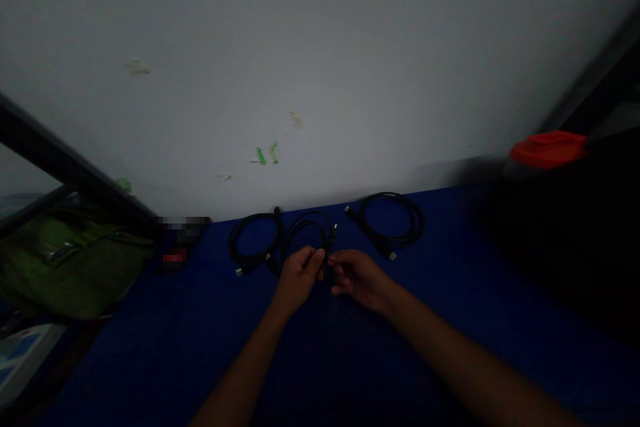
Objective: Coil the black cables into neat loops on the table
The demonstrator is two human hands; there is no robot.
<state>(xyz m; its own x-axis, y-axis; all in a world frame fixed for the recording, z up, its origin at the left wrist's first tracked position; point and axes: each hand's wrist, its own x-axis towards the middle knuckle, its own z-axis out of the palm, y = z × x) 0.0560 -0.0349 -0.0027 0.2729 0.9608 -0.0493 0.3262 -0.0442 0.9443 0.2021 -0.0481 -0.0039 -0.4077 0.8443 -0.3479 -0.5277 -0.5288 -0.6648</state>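
Observation:
A black USB cable (307,221), wound in a loose coil, is in the middle, with a plug upright at its right side. My left hand (300,275) is closed on the near part of this coil, thumb on top. Just right of it, my right hand (359,277) has its fingers curled in a pinch close to the coil's right edge. What lies between those fingertips is too dark to make out. A second coiled black cable (256,237) lies to the left, its plugs showing. Another coiled cable (393,217) rests at the right, with two plugs pointing outward.
The blue surface (210,333) meets a pale wall (350,80) behind the cables. A dark green bag (75,260) lies at the left beyond a dark metal bar (75,157). On the right are a large dark shape and an orange-red item (549,149).

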